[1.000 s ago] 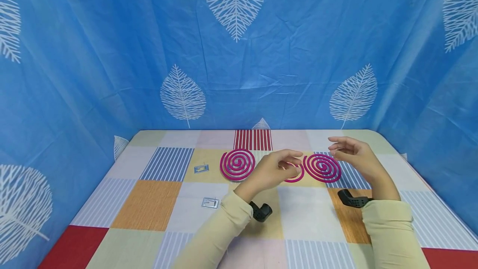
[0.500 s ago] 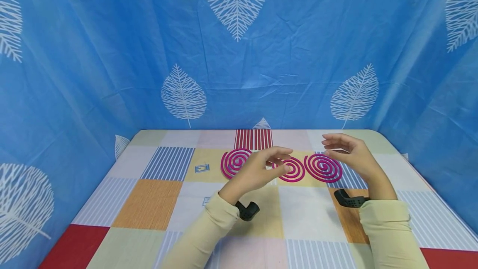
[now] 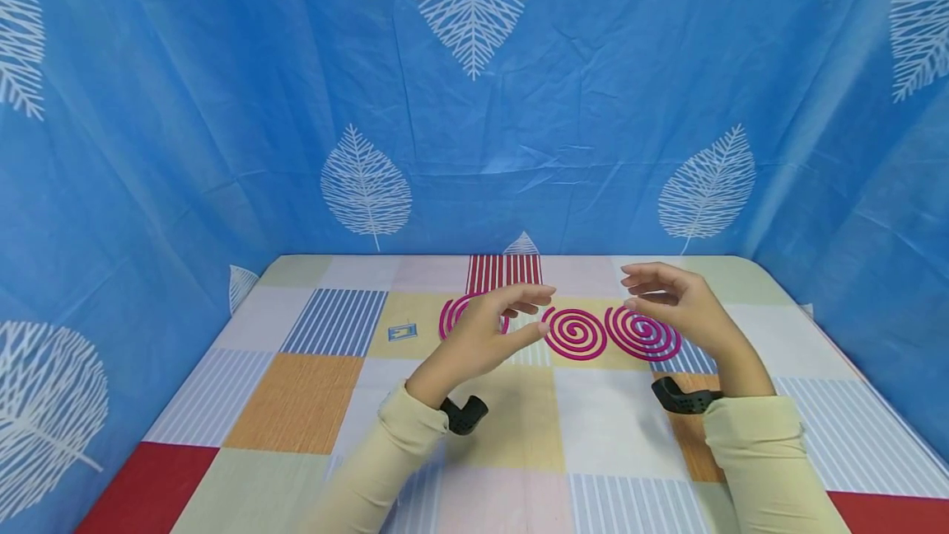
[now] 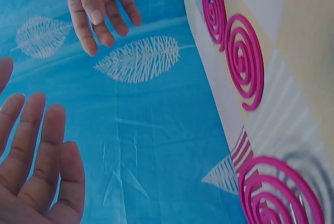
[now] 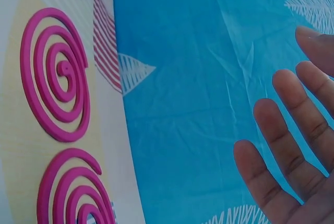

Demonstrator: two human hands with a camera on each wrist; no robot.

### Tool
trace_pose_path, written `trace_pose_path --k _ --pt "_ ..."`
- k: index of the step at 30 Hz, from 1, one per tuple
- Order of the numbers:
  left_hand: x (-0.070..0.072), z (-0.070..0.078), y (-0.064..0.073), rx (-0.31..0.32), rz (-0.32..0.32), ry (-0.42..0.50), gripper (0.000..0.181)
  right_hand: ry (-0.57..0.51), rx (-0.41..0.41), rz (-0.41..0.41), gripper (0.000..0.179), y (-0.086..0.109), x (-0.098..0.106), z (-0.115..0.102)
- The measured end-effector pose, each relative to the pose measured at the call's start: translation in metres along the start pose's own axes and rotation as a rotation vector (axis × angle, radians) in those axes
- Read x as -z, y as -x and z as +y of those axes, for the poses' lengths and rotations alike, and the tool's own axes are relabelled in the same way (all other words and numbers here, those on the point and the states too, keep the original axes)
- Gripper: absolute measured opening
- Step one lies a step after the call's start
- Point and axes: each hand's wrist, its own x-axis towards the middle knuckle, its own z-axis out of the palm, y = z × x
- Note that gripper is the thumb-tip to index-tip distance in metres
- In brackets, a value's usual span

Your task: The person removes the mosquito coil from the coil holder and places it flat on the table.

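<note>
My left hand [image 3: 489,332], fingers loosely bent and holding nothing, hovers over the table and partly covers the left pink mosquito coil [image 3: 449,321]. That coil [image 4: 282,174] stands apart from a grey spiral shadow in the left wrist view. Just right of the left fingertips lies the middle mosquito coil [image 3: 574,334], whole in view. Beyond it is the right mosquito coil [image 3: 643,334], its upper edge overlapped by the fingertips of my right hand [image 3: 685,299]. The right hand is also raised and holds nothing. In the right wrist view its fingers [image 5: 274,122] are spread apart.
A small metal coil stand [image 3: 403,332] with an upright prong lies on the patchwork tablecloth [image 3: 292,402], left of the coils. Blue curtains [image 3: 474,155] with white leaf prints enclose the table at the back and both sides.
My left hand has moved left, uncovering the middle mosquito coil and now hiding part of the left one. The left forearm now hides a nearer metal stand. My right hand has drifted slightly left.
</note>
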Motion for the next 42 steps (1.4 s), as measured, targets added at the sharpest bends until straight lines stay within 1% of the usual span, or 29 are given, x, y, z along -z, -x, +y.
trace_pose_path --k 6,11,14,18,21,24,30,36,39,42 --pt "0.011 -0.004 0.005 -0.023 0.015 -0.011 0.047 0.038 -0.003 -0.048 0.045 -0.003 -0.008 -0.005" --pt "0.017 -0.007 0.011 -0.008 0.015 -0.009 0.049 0.033 0.025 -0.072 0.043 -0.005 -0.015 -0.006" --pt "0.021 -0.009 0.014 -0.004 0.021 -0.007 0.048 0.029 0.023 -0.086 0.042 -0.006 -0.019 -0.007" --pt "0.028 -0.012 0.017 -0.014 0.024 -0.004 0.048 0.029 0.026 -0.103 0.041 -0.007 -0.024 -0.008" --pt "0.034 -0.015 0.019 -0.009 0.023 -0.001 0.049 0.025 0.038 -0.114 0.04 -0.008 -0.028 -0.007" --pt "0.039 -0.019 0.021 0.004 0.025 0.008 0.049 0.012 0.042 -0.134 0.04 -0.009 -0.033 -0.006" --pt "0.048 -0.031 0.025 0.02 0.054 0.021 0.048 -0.027 0.028 -0.161 0.038 -0.011 -0.042 -0.004" --pt "0.056 -0.044 0.031 0.063 0.086 0.013 0.048 -0.058 0.031 -0.184 0.036 -0.012 -0.053 -0.001" --pt "0.061 -0.048 0.034 0.09 0.102 0.012 0.048 -0.085 0.033 -0.199 0.034 -0.013 -0.058 0.0" --pt "0.064 -0.052 0.037 0.101 0.117 0.012 0.048 -0.101 0.036 -0.213 0.032 -0.015 -0.064 0.0"
